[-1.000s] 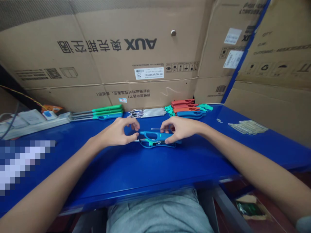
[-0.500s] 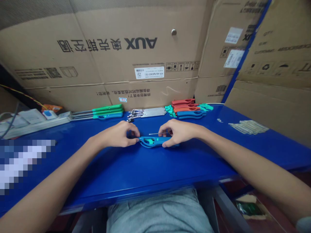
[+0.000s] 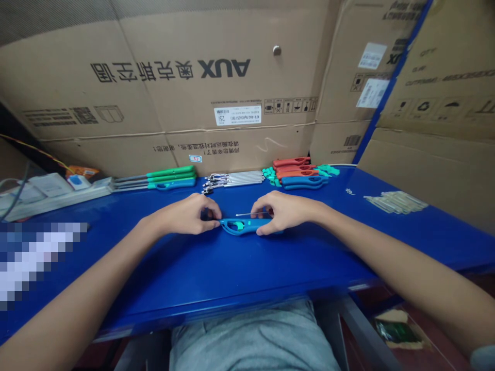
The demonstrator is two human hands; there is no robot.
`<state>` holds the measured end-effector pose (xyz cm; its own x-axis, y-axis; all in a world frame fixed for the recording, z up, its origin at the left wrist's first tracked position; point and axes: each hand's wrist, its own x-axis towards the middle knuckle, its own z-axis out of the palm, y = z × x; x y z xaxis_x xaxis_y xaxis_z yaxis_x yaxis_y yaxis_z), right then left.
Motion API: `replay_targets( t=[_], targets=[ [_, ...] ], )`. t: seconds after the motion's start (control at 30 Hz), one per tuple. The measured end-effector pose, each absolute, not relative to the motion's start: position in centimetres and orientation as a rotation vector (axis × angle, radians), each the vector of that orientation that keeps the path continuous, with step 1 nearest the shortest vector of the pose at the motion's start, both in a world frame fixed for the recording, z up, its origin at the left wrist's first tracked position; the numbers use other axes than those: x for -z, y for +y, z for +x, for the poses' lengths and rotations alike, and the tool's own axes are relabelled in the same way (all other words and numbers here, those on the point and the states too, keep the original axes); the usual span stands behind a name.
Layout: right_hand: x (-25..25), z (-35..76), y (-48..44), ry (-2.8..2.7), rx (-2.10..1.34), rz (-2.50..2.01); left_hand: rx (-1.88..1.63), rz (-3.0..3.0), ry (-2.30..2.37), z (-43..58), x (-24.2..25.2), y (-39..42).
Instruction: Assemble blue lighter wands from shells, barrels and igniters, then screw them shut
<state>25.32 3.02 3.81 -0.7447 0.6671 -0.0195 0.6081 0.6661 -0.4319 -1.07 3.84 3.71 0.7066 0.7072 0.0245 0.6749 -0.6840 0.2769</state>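
Observation:
A blue lighter handle (image 3: pixel 253 225) with a teal trigger lies sideways on the table in front of me. At its left end, my left hand (image 3: pixel 197 214) has thumb and fingers pinched on the tip. My right hand (image 3: pixel 282 211) grips the handle's right part, thumb at the near side. A thin metal shaft (image 3: pixel 243 214), which looks like a small screwdriver, sticks out leftward from under the right fingers, just behind the handle. Its other end is hidden in that hand.
Behind the hands are finished-looking green and blue lighters (image 3: pixel 172 178), silver lighter tubes (image 3: pixel 243 178), small teal parts (image 3: pixel 270 176) and red, orange and blue handles (image 3: pixel 297 172). Clear plastic pieces (image 3: pixel 396 202) lie right, a power strip (image 3: pixel 58 198) left. Cardboard (image 3: pixel 154 98) walls the blue table (image 3: pixel 240 273).
Both hands and the blue lighter handle stay almost in place. The handle and the right hand have shifted very slightly to the left.

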Motion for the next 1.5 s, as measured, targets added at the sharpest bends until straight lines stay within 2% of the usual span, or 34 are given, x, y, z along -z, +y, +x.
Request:
replay_targets(
  t=[1.5],
  targets=[
    [-3.01, 25.34, 3.33, -2.709, -0.596, -1.023, -0.095, 2.651, 1.188, -1.24, -3.94, 3.96]
  ],
)
